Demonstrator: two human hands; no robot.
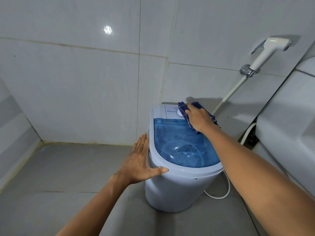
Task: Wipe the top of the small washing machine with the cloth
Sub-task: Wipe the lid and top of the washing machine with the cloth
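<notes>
A small white washing machine [172, 189] with a see-through blue lid [180, 143] stands on the grey floor near the tiled corner. My right hand [199, 119] presses a dark blue checked cloth [184, 108] onto the far right of the machine's top, over the white control panel and its dial. The cloth is partly hidden under the hand. My left hand [140, 160] lies flat with fingers spread against the machine's left rim, thumb on the front edge, holding nothing.
White tiled walls close in behind and to the left. A white spray nozzle [271, 50] hangs on the right wall with its hose running down. A white toilet tank [286, 126] stands at the right. A white cord [221, 193] loops on the floor beside the machine.
</notes>
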